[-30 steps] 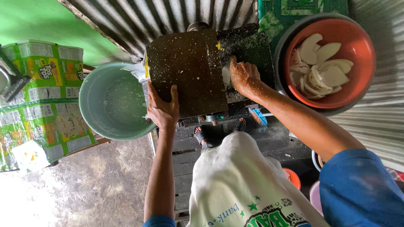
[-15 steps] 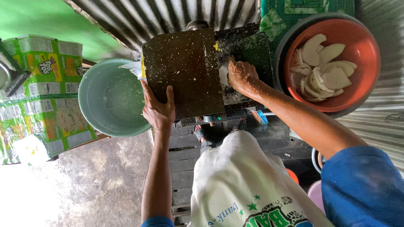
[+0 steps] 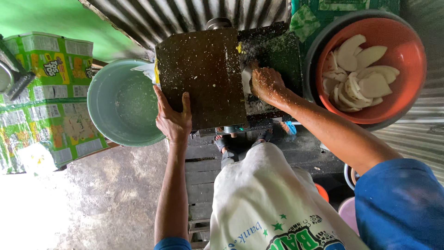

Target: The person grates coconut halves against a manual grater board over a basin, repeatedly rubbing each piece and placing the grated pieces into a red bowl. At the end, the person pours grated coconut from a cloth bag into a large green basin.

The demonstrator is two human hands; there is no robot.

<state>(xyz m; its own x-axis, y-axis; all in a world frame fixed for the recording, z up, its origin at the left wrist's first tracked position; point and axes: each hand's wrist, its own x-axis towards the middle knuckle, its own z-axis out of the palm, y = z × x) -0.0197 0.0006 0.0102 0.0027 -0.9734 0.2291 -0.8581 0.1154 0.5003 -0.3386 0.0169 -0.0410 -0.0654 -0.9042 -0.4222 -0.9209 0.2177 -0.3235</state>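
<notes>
While the left hand (image 3: 173,119) lies flat, bracing the grating machine (image 3: 203,76) at centre frame, the right hand (image 3: 264,82), grasping a white coconut piece (image 3: 246,79), should press steadily, fingers clear.

**My hands at the grating machine**

My left hand (image 3: 173,121) lies flat against the near left corner of the grating machine (image 3: 203,74), fingers spread, thumb raised along its cover, arm reaching straight up from below. My right hand (image 3: 264,82) presses down at the machine's right side, fingers curled and flecked with white shavings, forearm stretching in from the lower right, sleeve blue at the shoulder.
</notes>
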